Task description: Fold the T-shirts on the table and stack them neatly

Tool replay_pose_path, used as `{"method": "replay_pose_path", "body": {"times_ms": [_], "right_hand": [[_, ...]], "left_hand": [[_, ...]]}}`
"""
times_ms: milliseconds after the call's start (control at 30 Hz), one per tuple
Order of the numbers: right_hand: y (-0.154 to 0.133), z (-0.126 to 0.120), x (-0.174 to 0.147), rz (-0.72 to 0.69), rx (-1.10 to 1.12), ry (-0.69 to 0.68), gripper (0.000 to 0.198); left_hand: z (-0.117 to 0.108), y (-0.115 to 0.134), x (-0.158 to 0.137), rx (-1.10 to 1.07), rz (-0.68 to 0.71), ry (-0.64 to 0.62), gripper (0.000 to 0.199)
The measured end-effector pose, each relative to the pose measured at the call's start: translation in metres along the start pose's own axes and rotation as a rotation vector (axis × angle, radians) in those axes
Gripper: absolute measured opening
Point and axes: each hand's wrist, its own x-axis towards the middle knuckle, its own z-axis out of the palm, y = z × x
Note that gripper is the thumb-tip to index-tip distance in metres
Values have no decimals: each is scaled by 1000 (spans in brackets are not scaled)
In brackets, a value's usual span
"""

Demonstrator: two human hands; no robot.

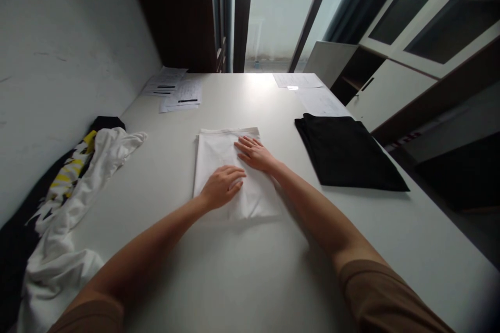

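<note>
A folded white cloth (214, 148) lies roughly as a rectangle in the middle of the white table, layers showing at its left edge. My left hand (222, 187) rests on its lower middle, fingers loosely bent toward the right and thumb apart. Higher up, near the right edge of the cloth, my right hand (254, 153) lies palm down with its fingers stretched out to the left. Both hands touch the cloth and hold nothing. Small wrinkles run through the fabric near the front edge.
A folded black cloth (347, 153) lies at the table's right side. Crumpled white fabric (64, 239) and a yellow-patterned piece (70, 171) are heaped along the left wall. Paper sheets lie at the far left (182, 94) and far right (322, 101) of the table (234, 281).
</note>
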Motion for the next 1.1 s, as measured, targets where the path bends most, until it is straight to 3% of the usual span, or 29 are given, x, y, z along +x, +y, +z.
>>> {"method": "replay_pose_path", "body": {"times_ms": [167, 333, 533, 700, 867, 933, 1100], "right_hand": [[3, -2, -1, 147, -63, -6, 61], [-7, -4, -5, 148, -87, -22, 63], [-26, -18, -9, 154, -115, 5, 50], [-43, -34, -10, 227, -155, -82, 47], [-62, -44, -19, 210, -204, -171, 42], [-72, -43, -24, 224, -211, -187, 35], [-83, -24, -24, 189, -161, -3, 38]], "left_hand": [[-3, -49, 3, 354, -291, -53, 56], [-2, -65, -1, 434, -444, -42, 63], [-5, -57, -4, 478, -412, -4, 62], [-14, -41, -2, 503, -403, 49, 56], [-20, -25, 0, 518, -381, 80, 34], [-19, -23, 0, 475, -372, 53, 37], [-15, -34, 0, 419, -364, 48, 35]]}}
